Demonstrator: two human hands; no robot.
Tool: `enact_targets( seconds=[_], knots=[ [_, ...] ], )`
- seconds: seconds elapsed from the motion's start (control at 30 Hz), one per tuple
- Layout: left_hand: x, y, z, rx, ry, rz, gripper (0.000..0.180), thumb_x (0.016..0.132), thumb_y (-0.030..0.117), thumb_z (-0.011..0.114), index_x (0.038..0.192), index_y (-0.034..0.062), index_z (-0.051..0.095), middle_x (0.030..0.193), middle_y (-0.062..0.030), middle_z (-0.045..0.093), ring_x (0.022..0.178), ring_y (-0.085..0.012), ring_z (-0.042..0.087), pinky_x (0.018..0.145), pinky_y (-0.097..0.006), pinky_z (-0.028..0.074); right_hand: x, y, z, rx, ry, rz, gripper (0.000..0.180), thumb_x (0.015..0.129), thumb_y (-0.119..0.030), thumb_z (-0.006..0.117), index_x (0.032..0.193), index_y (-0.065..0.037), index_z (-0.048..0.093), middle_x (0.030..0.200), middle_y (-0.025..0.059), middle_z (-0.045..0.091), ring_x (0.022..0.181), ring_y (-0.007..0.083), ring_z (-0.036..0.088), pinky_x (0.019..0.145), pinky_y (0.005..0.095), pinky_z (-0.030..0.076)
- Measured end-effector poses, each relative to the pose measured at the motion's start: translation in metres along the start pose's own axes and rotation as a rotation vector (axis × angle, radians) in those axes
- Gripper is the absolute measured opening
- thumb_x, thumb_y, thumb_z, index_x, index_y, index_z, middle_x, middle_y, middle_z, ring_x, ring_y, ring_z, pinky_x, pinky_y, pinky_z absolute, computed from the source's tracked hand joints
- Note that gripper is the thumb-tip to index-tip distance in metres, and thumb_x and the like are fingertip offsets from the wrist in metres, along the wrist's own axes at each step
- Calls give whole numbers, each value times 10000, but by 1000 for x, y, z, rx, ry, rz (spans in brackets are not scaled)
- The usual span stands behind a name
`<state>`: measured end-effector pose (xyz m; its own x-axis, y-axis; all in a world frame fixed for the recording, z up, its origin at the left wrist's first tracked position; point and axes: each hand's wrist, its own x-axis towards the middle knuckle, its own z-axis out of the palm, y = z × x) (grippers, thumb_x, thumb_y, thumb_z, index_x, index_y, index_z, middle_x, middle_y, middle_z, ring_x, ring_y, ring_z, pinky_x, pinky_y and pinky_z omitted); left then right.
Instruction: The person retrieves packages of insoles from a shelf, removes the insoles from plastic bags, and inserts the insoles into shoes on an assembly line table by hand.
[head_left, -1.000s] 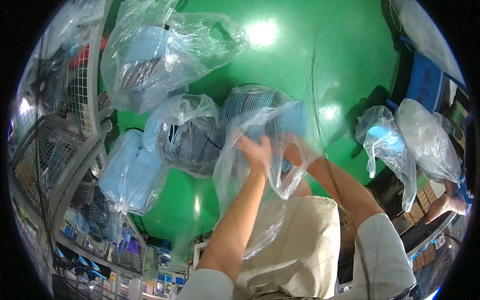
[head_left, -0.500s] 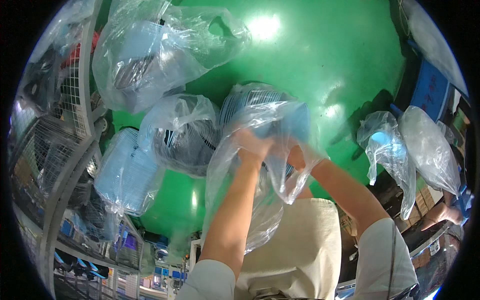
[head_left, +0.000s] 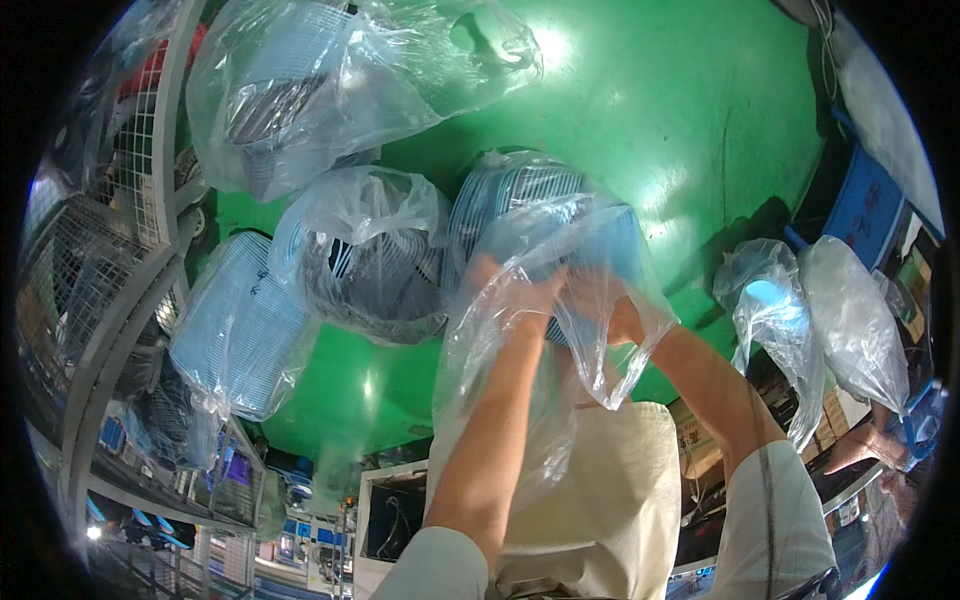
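Note:
A stack of thin light-blue pieces (head_left: 520, 185) sits on the green floor in front of me, wrapped in a clear plastic bag (head_left: 625, 375). My left hand (head_left: 520, 292) and my right hand (head_left: 603, 305) are close together over the near side of the stack, partly covered by the film. Both appear closed on gathered folds of the bag, though the film blurs the fingertips. Loose film hangs over my left forearm and down toward my apron. Touching the stack on its left is another bagged bundle (head_left: 390, 270) of blue and dark pieces.
A bagged blue stack (head_left: 235, 325) lies farther left, with a large bagged bundle (head_left: 290, 90) behind. A grey metal mesh rack (head_left: 125, 330) runs along the left. At right are clear bags (head_left: 850, 310), a blue bin (head_left: 862, 205), cardboard boxes (head_left: 700, 440) and another person's hand (head_left: 870, 440).
My hands have shifted slightly right, still close together over the stack. The loose film has shifted with them. The whole view has also moved a little.

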<state>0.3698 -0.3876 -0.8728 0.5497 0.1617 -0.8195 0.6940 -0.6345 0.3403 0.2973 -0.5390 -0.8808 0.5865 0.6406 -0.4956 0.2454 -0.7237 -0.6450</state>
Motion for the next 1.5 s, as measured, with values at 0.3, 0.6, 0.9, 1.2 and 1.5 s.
enact_targets(
  seconds=[0.3,0.6,0.9,1.2,1.5],
  knots=[
    [17,34,-17,416,-233,261,1037,484,400,793,1302,62,253,1228,-189,455,1128,-331,447,934,-385,366,0,8,6,105,-133,90,806,543,-235,703,1261,-78,372,1295,112,375,1225,289,325,1038,402,234],
    [80,84,-135,-56,-734,307,784,583,259,738,1234,-24,406,1174,-155,506,1060,-243,491,917,-301,361,50,1,46,384,250,32,495,782,-272,566,1213,-95,400,1196,119,468,1120,286,439,970,434,356],
    [32,118,-166,162,-900,14,564,689,309,667,1162,42,514,1126,-90,549,1002,-164,515,862,-248,384,31,11,48,433,254,30,467,825,-273,453,1256,-124,351,1295,104,370,1205,270,355,984,491,318],
    [-38,41,-198,303,-1028,133,1196,555,349,777,1362,-27,-21,1372,-285,189,1291,-350,205,1047,-351,190,48,-1,-17,-193,-295,184,729,684,-320,581,1314,-122,274,1347,114,290,1254,273,275,1028,480,211],
    [15,41,-229,-194,-337,206,1091,500,120,706,1386,72,71,1242,-261,395,1130,-317,437,974,-336,306,77,7,4,-201,-224,-33,1036,497,-313,735,1346,-47,205,1372,178,227,1308,327,145,1079,405,112]
  ],
)
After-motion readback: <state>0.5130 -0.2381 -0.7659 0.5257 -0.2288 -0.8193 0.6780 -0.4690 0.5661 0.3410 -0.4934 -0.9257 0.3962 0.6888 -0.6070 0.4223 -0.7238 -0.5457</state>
